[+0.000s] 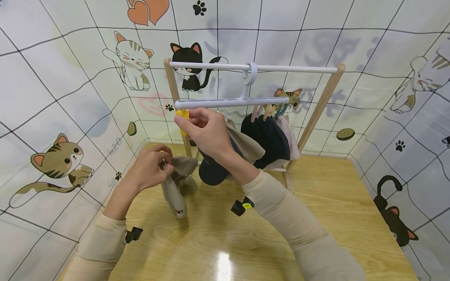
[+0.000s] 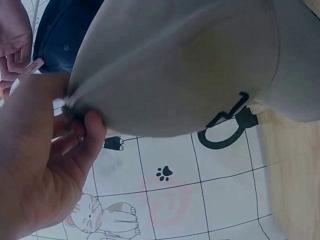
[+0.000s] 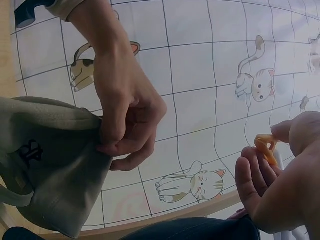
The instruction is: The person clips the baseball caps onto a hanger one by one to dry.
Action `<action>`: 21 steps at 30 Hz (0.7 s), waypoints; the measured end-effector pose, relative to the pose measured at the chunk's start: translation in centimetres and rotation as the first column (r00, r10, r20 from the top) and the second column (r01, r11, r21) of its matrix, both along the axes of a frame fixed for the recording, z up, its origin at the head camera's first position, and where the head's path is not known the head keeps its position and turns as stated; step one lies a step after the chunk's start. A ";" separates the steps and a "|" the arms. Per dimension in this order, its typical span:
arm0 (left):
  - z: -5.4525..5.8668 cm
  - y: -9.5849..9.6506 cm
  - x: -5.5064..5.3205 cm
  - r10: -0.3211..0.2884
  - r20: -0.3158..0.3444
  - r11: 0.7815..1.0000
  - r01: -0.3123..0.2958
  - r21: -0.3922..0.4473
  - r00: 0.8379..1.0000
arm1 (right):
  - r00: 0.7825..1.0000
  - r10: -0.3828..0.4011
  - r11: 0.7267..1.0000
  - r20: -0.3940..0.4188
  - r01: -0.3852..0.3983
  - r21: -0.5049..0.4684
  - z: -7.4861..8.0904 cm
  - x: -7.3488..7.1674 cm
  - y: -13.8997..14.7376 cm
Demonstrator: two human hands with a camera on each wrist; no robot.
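Observation:
My left hand (image 1: 149, 166) pinches the edge of a grey-beige cap (image 1: 174, 195) with dark lettering, so that it hangs over the table. In the left wrist view the cap's cloth (image 2: 180, 70) fills much of the picture. My right hand (image 1: 212, 132) pinches a yellow clothespin (image 1: 183, 121) below the left end of a white hanger (image 1: 211, 103). The right wrist view shows the clothespin (image 3: 266, 146) between thumb and fingers. Behind my right hand hang a beige cap (image 1: 246, 144) and dark navy caps, partly covered by the hand and forearm.
The hanger hooks over the white rod (image 1: 291, 69) of a wooden-legged rack (image 1: 321, 105). Pink, tan and teal clothespins (image 1: 268, 111) hold a dark cap (image 1: 268, 134) and a pale pink one (image 1: 289, 136) at its right. A cat-print sheet surrounds the wooden table (image 1: 327, 195).

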State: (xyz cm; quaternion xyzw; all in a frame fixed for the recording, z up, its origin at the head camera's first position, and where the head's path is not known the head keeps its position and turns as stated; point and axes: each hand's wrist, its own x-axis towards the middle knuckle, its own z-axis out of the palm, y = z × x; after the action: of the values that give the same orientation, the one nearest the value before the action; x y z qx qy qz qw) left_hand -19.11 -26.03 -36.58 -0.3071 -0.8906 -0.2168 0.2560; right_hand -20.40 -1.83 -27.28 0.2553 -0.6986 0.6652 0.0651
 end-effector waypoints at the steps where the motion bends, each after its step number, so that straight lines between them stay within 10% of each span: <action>1: 0.1 0.0 0.0 -0.017 0.004 1.000 0.017 0.001 1.000 | 1.000 0.004 1.000 -0.002 -0.004 0.006 0.0 0.0 0.1; 9: 1.1 0.2 0.6 -0.089 0.233 0.996 0.092 0.000 0.968 | 1.000 0.019 0.999 -0.019 -0.018 0.045 0.1 -0.1 0.8; 21: 2.6 0.4 1.3 -0.176 0.551 0.981 0.189 0.034 0.816 | 0.999 0.036 0.995 -0.022 -0.033 0.097 0.5 -0.2 1.4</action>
State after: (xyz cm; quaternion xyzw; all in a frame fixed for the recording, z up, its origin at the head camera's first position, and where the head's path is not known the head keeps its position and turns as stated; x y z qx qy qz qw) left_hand -17.79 -25.64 -33.99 -0.3183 -0.8953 -0.3096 -0.0365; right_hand -20.59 -0.38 -26.81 0.2780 -0.7245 0.6288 0.0495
